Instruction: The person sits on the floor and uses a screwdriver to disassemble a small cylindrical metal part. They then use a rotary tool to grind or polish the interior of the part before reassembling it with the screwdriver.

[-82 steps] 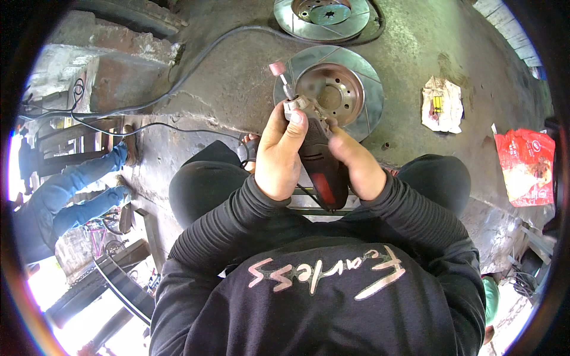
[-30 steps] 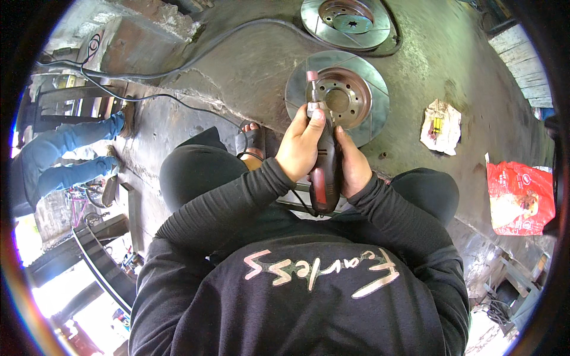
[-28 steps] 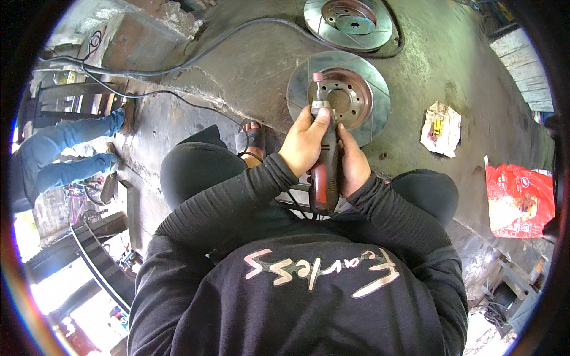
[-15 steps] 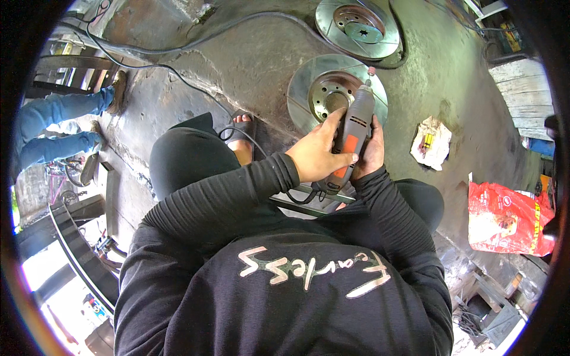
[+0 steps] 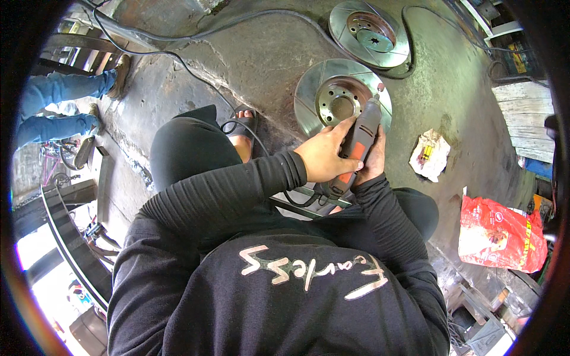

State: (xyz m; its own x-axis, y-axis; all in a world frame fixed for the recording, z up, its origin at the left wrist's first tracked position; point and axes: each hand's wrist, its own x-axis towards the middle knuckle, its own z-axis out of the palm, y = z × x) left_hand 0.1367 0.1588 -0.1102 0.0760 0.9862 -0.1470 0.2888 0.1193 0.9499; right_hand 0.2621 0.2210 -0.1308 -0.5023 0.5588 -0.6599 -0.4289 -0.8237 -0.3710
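Observation:
Between both hands I hold a rotary tool (image 5: 361, 134), grey with an orange panel, its small pinkish grinding tip pointing away from me. My left hand (image 5: 326, 154) is closed over its left side, thumb across the orange panel. My right hand (image 5: 374, 155) wraps the other side, with most of its fingers hidden behind the body. Just beyond the hands a brake disc (image 5: 307, 98) lies on the floor, its shiny face up and its hub brownish with bolt holes. In this view the tool's tip overlaps the disc's right part; I cannot tell whether they touch.
A second brake disc (image 5: 396, 54) lies farther off, ringed by a thick hose (image 5: 249, 21). A thin black cable (image 5: 178, 58) runs across the floor toward the tool. At right are a crumpled paper (image 5: 436, 161) with yellow pieces and a red bag (image 5: 503, 234). Someone's jeans-clad legs (image 5: 65, 95) are at left.
The view has shifted slightly, so the discs sit a little farther right in it. Both hands still grip the rotary tool, which now leans a bit more to the right.

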